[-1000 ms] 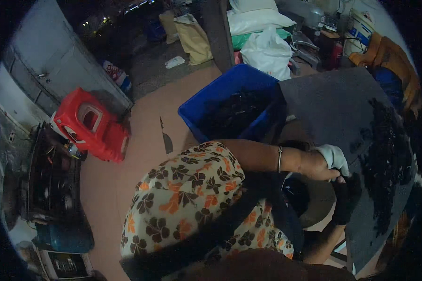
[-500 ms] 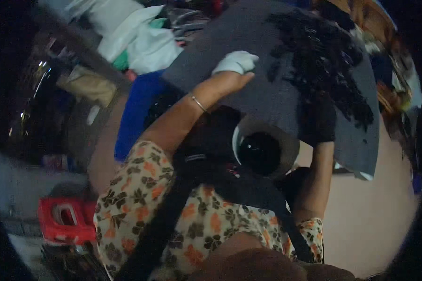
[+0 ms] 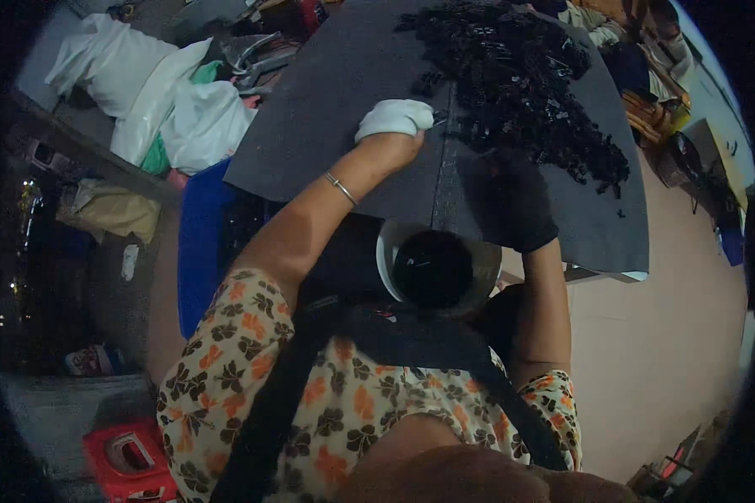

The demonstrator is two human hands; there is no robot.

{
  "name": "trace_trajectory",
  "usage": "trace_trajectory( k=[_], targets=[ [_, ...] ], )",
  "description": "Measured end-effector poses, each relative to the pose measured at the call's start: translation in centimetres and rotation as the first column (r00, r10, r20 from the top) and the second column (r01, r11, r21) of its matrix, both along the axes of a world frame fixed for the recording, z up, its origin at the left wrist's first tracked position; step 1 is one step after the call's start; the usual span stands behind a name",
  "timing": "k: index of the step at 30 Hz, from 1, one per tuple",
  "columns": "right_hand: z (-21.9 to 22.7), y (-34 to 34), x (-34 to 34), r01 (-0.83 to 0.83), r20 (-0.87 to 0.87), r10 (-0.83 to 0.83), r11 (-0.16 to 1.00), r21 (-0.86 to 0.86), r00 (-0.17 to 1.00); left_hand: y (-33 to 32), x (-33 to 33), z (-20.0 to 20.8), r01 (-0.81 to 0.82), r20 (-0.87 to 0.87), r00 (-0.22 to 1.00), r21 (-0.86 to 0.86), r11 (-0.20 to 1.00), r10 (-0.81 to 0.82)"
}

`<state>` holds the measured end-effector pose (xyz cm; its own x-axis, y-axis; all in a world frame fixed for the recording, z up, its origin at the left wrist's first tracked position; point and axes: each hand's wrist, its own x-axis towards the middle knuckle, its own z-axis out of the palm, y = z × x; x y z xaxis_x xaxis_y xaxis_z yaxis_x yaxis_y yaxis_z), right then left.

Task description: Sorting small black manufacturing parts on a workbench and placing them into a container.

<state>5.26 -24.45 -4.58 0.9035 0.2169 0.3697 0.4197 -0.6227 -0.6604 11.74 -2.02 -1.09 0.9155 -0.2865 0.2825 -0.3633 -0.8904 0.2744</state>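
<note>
My left hand [image 3: 390, 126], in a white glove, hovers over or rests on the dark grey tabletop [image 3: 327, 92]. Its fingers are closed, and a thin shiny tip pokes out beyond them; what it belongs to is hidden. To its right is my right hand [image 3: 516, 201] in a black glove, just short of a heap of small black plastic parts [image 3: 520, 92]. Those fingers blend into the dark surface. Below the table's near edge, a white-rimmed round bucket [image 3: 386, 260] stands against my apron, with a dark inside and a few small glints.
A blue bin [image 3: 201, 243] stands at the table's left side. White sacks [image 3: 134, 84] are piled at the far left, near a brown paper bag [image 3: 113, 210]. A red plastic stool [image 3: 130, 457] is at lower left. Another person [image 3: 671, 50] sits at the far right.
The whole view has shifted, so the table and heap appear farther left. My hands are slightly closer together, and a shiny tip now shows at the left fingers.
</note>
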Motion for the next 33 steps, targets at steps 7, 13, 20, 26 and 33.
trace_trajectory(
  k=[7, 13, 20, 26, 33],
  targets=[
    [0.3, 1.4, -1.2, -0.194, 0.140, 0.163, 0.949, 0.247, 0.977, 1.4, -3.6, 1.5, 0.174, 0.181, 0.972, -0.144, 0.974, -0.147],
    [4.9, 3.9, -4.4, -0.146, 0.358, 0.153, 0.988, -0.046, 0.921, 2.0, -8.1, 3.2, 0.359, 0.101, 0.931, -0.417, 0.835, -0.350],
    [4.6, 3.9, -4.4, -0.135, 0.527, 0.222, 0.971, -0.199, 0.820, 0.8, -9.9, 3.7, 0.215, -0.148, 0.877, -0.730, 0.649, -0.457],
    [4.9, 4.1, -4.9, -0.037, 0.522, 0.170, 0.966, -0.256, 0.836, 0.7, -10.4, 4.1, 0.068, -0.230, 0.837, -0.857, 0.511, -0.497],
    [4.4, 3.8, -4.5, -0.072, 0.604, 0.211, 0.967, -0.246, 0.768, 0.7, -10.6, 4.9, 0.012, -0.320, 0.823, -0.817, 0.577, -0.470]
  ],
)
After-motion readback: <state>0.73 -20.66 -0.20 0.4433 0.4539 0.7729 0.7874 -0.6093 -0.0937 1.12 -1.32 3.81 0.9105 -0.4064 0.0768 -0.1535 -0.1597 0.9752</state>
